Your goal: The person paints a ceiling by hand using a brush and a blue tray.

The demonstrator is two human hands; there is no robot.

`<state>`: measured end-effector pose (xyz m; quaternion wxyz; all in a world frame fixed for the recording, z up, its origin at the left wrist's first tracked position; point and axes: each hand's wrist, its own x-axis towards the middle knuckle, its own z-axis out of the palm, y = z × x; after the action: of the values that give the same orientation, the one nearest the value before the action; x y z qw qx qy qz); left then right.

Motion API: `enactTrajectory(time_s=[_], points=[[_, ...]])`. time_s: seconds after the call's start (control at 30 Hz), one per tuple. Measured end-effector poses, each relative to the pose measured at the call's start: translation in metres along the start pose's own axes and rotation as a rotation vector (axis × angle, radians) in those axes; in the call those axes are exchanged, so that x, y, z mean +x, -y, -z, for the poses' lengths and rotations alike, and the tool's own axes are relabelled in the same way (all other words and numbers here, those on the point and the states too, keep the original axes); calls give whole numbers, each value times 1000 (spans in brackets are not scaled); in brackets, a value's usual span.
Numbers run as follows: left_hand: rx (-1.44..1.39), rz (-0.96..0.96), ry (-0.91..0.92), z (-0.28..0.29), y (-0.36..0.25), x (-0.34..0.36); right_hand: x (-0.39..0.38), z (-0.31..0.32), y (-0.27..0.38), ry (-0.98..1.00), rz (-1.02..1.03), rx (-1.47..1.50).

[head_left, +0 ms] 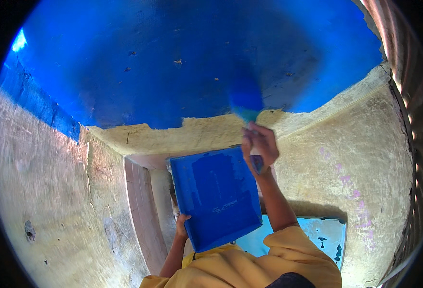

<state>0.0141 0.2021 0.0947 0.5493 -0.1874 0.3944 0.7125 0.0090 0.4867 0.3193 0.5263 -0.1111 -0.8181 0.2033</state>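
My right hand (262, 146) is closed around the handle of a paintbrush (246, 98), and the handle's end sticks out below my fingers. Its wide blue bristles are smeared by motion and lie against or very close to the blue painted surface (173, 86); contact is hard to tell. Lower down, my left hand (182, 224) grips the left edge of a blue paint tray (179, 173), thumb over the rim, the other fingers hidden behind it. The tray is coated with blue paint and tilts so that its inside shows.
Below the ragged blue edge runs a bare beige strip (211, 124). Rough unpainted walls stand at left (43, 192) and right (317, 158). A light-blue panel with dark patches (312, 235) is behind my right arm. Corrugated sheeting (408, 86) lines the far right.
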Motion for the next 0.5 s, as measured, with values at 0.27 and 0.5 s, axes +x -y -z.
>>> enactTrajectory(time_s=[0.27,0.5], points=[[92,-38,-108,18,6,1,-53,-19,-37,214,-232,-38],[34,9,15,9,-1,-2,4,0,-20,-37,-60,-83]])
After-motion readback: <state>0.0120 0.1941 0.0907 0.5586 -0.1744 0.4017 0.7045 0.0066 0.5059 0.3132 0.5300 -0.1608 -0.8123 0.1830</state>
